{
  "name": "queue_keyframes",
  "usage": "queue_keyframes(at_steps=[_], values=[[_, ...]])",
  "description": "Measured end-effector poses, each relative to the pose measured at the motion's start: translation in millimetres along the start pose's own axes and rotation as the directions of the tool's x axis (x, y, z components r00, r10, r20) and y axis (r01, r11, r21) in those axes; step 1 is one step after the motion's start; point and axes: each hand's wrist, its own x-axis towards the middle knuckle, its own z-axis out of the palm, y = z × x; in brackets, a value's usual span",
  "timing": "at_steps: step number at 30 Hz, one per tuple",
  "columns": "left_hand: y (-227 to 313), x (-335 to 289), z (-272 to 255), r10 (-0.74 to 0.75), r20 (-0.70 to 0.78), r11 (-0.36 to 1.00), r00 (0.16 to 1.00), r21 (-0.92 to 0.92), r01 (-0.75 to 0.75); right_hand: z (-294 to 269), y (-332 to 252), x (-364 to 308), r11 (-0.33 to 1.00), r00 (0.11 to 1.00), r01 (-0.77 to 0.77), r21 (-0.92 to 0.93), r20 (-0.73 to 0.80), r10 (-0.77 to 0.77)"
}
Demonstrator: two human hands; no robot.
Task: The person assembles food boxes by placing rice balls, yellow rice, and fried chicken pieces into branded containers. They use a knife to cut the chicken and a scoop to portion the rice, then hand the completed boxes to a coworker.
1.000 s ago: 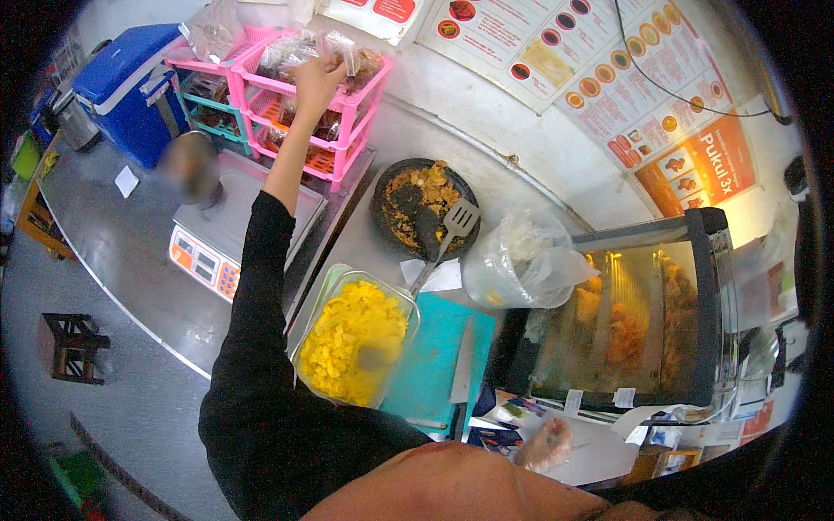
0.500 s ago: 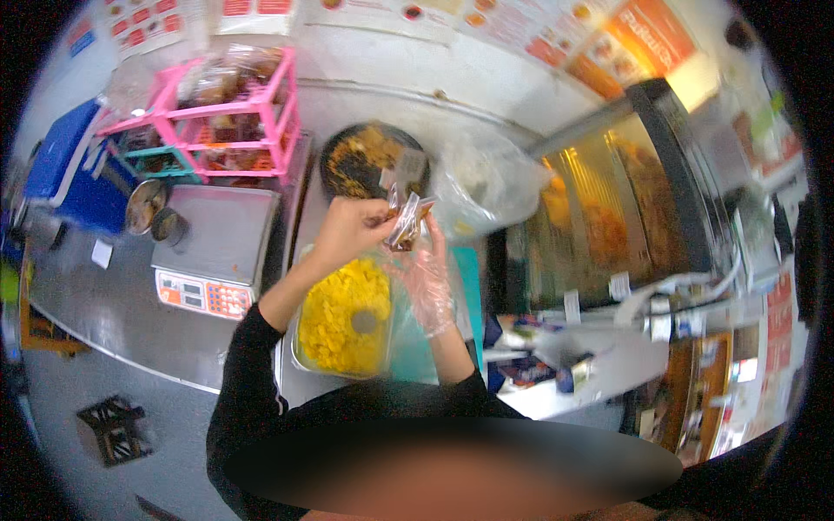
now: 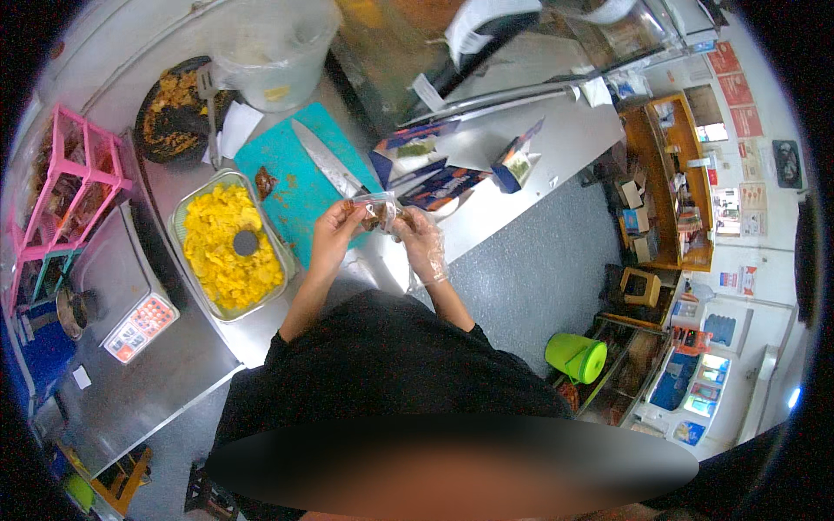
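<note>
Between my hands is a small clear plastic bag [image 3: 379, 214] with dark brown pieces in it. My bare left hand [image 3: 333, 236] is closed on the bag's left side. My right hand [image 3: 424, 245], in a loose clear plastic glove, pinches its right side. Below them lies a teal cutting board [image 3: 300, 204] with a large knife [image 3: 323, 156] and a dark brown piece of food [image 3: 265, 182] on it. To the left, a clear tub [image 3: 187, 276] holds yellow food with a dark round object on top.
A black pan [image 3: 161, 130] of brown food with a spatula [image 3: 208, 104] stands at the far left, beside a bag-lined white bucket [image 3: 278, 65]. Printed boxes [image 3: 443, 187] stand on the counter to the right. A scale [image 3: 139, 317] sits near a pink rack [image 3: 82, 178].
My view has swung to the right, showing more counter and room. The bag, still between both hands, is now held over the board's near right side, away from the pan.
</note>
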Motion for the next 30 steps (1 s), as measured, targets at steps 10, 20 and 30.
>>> queue_keyframes(at_steps=[10, 20, 30], values=[[-30.2, -8.7, 28.2, -0.002, -0.219, 1.000, 0.976, 0.025, 0.008, -97.0, 127.5, 37.4, 0.861, 0.823, 0.040, -0.507, -0.472, -0.316], [-21.7, -0.7, 112.2, 0.047, 0.019, 0.982, 0.999, 0.185, -0.049, -94.7, 41.4, -5.1, 0.821, 0.956, -0.068, 0.567, 0.273, -0.109], [-6.9, -10.7, 99.3, 0.212, -0.347, 0.972, 0.914, 0.172, -0.160, -111.4, 33.6, 144.7, 0.695, 0.927, 0.365, -0.620, 0.176, -0.330]])
